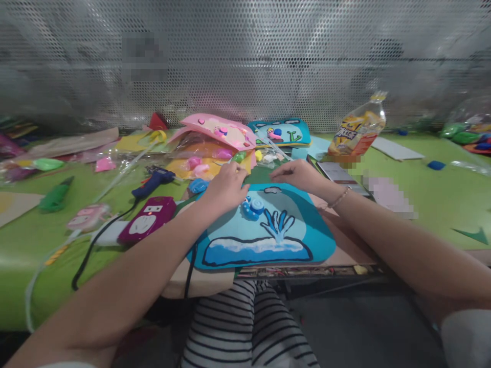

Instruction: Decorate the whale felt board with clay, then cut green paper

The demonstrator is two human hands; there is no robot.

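Note:
A blue foam board (264, 232) with a painted wave and a coral shape lies in front of me at the table's near edge. My left hand (226, 186) rests on its far left corner with the fingers curled, right beside small blue foam pieces (252, 207). Whether it holds anything I cannot make out. My right hand (295, 174) lies flat, fingers stretched, at the board's far edge, close to a small cloud shape (272, 190). A bracelet sits on my right wrist.
A blue glue gun (155, 180) and a purple power strip (148, 219) with a black cable lie to the left. Pink (215, 128) and blue (282, 132) foam boards, bagged foam pieces and a plastic bottle (358, 128) stand behind. A perforated metal screen backs the green table (433, 194).

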